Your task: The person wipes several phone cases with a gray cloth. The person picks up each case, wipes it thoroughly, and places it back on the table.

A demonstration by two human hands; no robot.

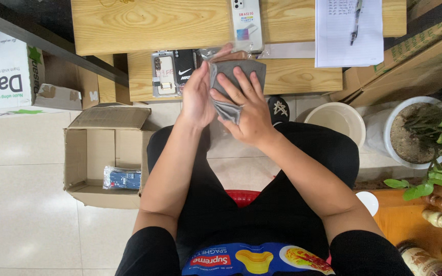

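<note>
Both hands [226, 99] — closed round grey cloth [239, 69]

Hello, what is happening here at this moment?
A seated person holds a grey cloth in both hands above the lap. The left hand supports it from the side, and the right hand presses its fingers flat on it. Phone cases lie on the wooden table; an open box stands on the floor.

1. Left hand [196, 97]: being held upright, palm turned inward, fingers together, pressing against the right.
2. Right hand [246, 105]: lying palm-down, fingers [241, 82] spreading and curling in a grasp.
3. Both forearms: bare, converging above the lap.
</note>
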